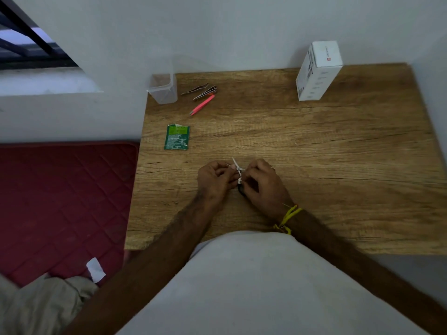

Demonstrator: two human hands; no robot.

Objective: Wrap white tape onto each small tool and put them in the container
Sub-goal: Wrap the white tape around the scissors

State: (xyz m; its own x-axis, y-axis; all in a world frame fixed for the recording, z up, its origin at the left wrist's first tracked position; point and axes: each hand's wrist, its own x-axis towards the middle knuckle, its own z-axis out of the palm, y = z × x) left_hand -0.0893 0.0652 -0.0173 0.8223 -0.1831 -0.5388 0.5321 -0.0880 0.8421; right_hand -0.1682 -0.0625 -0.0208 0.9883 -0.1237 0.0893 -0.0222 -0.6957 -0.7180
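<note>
Head view: both hands are meeting over the near middle of the wooden table (314, 151). The left hand (214, 178) is curling its fingers around a small tool (238, 169), whose pale pointed tip is sticking up between the two hands. The right hand (262, 183) is pinching the same tool from the other side, with a strip of white tape (240, 181) showing on the tool near the fingertips and something dark just below it; what that dark piece is cannot be told. A yellow thread band (287, 218) is sitting on the right wrist.

Taking the table as landmark: a clear container (163, 89) is standing at its far left corner. Just beside the container, further in on the table, two metal tweezers (202, 90) are lying, and a pink tool (202, 105) is lying close beside them on the near side. A green packet (177, 137) is lying flat near the left edge, between the container and the hands. A white box (318, 71) is standing upright at the far right. A red mat (63, 201) is lying on the floor left of the table.
</note>
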